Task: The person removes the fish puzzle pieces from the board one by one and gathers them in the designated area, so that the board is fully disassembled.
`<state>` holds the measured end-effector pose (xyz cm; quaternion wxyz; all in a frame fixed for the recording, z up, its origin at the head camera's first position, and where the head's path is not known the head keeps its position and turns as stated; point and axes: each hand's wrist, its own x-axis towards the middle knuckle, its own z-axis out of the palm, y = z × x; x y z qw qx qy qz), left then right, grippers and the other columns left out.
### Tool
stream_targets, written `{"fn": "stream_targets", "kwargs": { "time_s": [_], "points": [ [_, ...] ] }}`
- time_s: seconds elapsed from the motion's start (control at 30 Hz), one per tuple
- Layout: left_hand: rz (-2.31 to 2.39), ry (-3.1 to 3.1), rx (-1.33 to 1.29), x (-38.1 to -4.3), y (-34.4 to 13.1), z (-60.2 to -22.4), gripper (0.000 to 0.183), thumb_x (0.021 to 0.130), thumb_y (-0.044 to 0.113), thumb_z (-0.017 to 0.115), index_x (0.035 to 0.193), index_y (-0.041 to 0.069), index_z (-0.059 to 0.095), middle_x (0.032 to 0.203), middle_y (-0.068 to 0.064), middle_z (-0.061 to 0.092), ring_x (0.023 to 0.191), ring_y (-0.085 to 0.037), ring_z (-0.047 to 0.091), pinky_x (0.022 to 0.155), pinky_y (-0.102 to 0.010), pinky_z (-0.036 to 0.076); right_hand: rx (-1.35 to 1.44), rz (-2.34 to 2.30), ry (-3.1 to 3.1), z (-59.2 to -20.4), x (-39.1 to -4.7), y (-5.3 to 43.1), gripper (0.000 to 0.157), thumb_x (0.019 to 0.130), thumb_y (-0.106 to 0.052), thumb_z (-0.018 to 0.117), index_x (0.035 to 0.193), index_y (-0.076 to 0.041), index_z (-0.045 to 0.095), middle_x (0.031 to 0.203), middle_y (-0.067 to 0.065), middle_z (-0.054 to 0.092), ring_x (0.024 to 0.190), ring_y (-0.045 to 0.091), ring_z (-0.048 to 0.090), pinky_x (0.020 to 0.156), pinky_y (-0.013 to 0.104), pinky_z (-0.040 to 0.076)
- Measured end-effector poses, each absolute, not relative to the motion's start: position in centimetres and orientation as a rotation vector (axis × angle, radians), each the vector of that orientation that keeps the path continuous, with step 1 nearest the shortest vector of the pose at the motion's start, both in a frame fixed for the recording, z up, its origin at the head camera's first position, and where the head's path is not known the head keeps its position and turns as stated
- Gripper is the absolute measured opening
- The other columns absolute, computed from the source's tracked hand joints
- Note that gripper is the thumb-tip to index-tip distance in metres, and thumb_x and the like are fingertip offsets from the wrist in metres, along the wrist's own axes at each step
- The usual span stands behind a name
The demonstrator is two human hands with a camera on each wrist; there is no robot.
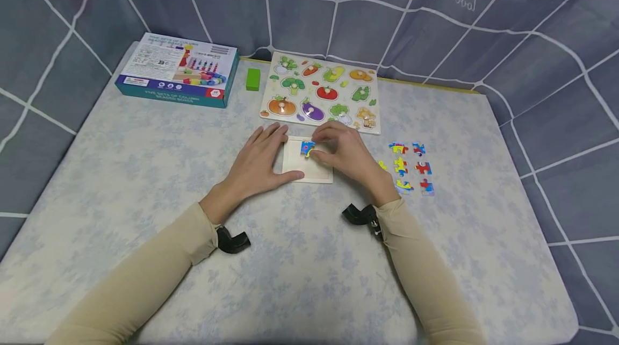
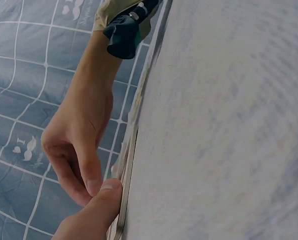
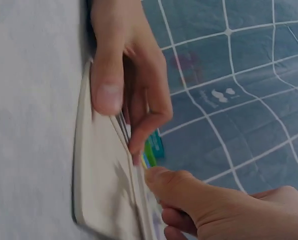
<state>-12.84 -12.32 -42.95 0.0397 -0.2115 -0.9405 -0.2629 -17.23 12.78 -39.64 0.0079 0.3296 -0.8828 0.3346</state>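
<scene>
A small square wooden puzzle tray (image 1: 316,174) lies on the table in front of me. My left hand (image 1: 258,161) holds it at its left side, with the thumb on the near rim and the fingers at the far left corner. My right hand (image 1: 344,152) is over the tray and pinches a blue jigsaw piece (image 1: 307,148) near the tray's far rim. In the right wrist view the right hand's fingers hide the piece. Several red, yellow and blue jigsaw pieces (image 1: 401,166) lie to the right of the tray, one partly behind the right hand.
A vegetable peg puzzle board (image 1: 300,102) lies just beyond the tray. Left of it are a green block (image 1: 253,79) and a beaded-boxes carton (image 1: 176,71). A grey checked curtain (image 1: 309,17) hangs around the table's back and sides.
</scene>
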Motion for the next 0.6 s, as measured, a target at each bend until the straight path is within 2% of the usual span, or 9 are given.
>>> {"fn": "stream_targets", "kwargs": {
  "time_s": [0.1, 0.33, 0.6],
  "points": [
    [-0.807, -2.88, -0.651, -12.9, -12.1, -42.9, 0.089, 0.082, 0.068, 0.078, 0.141, 0.004, 0.057, 0.163, -0.016, 0.047, 0.159, -0.032, 0.032, 0.134, -0.051, 0.014, 1.0, 1.02, -2.747, -38.9, -17.3, 14.6, 0.025, 0.089, -0.015, 0.086, 0.109, -0.003, 0.079, 0.115, 0.009, 0.073, 0.103, 0.025, 0.074, 0.096, 0.043, 0.059],
    [-0.822, -2.873, -0.645, -13.0, -12.0, -43.0, 0.089, 0.082, 0.067, 0.078, 0.141, 0.004, 0.057, 0.163, -0.016, 0.047, 0.158, -0.033, 0.032, 0.134, -0.051, 0.014, 0.884, 0.958, -2.78, -37.9, -17.2, 20.0, 0.024, 0.089, -0.011, 0.086, 0.11, -0.002, 0.079, 0.117, 0.01, 0.072, 0.104, 0.03, 0.073, 0.093, 0.048, 0.06],
    [-0.83, -2.88, -0.643, -12.9, -12.1, -43.0, 0.09, 0.081, 0.067, 0.079, 0.142, 0.004, 0.056, 0.164, -0.016, 0.046, 0.158, -0.033, 0.032, 0.134, -0.051, 0.015, 0.68, 0.952, -2.806, -38.8, -17.0, 24.6, 0.024, 0.089, -0.005, 0.085, 0.11, 0.003, 0.077, 0.119, 0.016, 0.072, 0.102, 0.037, 0.072, 0.091, 0.053, 0.06]
  ]
}}
